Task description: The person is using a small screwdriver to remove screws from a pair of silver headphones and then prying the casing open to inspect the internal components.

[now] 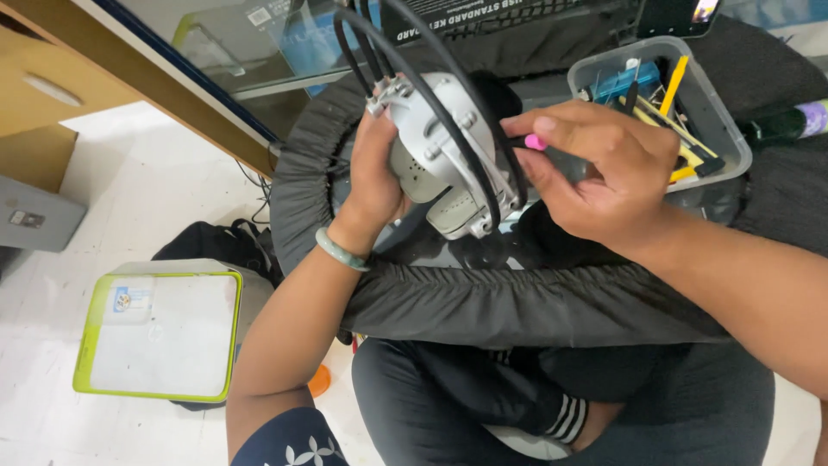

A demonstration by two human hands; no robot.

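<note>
The left hand (377, 168) is wrapped around the left side of a grey metal device housing (440, 160), palm against it and fingers curled behind, holding it up over the middle of a round black fabric tray (517, 302). A pale green bangle (341, 250) sits on that wrist. The right hand (595, 173) is clenched round a small screwdriver (552, 154) with a pink end cap and dark handle, thumb and forefinger pinching it; its tip points at the right edge of the housing, though the exact point of contact is hidden behind the black cables (448, 103). These cables run over the face of the housing and rise from its top towards the upper edge of the view.

Right of the housing, just past the right hand, a clear plastic tool box (720, 121) rests at the tray's far rim, holding yellow-handled tools (677, 82) and a blue item. Beyond the box to the right lies a dark bottle with a purple band (798, 121). Above the housing is a black cardboard keyboard box (517, 17). Left of the housing stands a glass-fronted wooden counter (198, 78). Below and left of the housing, on the white floor (52, 406), lies a white box lid with a lime-green border (159, 332), with a black bag (216, 242) behind it. The person's crossed legs in dark trousers (448, 397) show under the tray.
</note>
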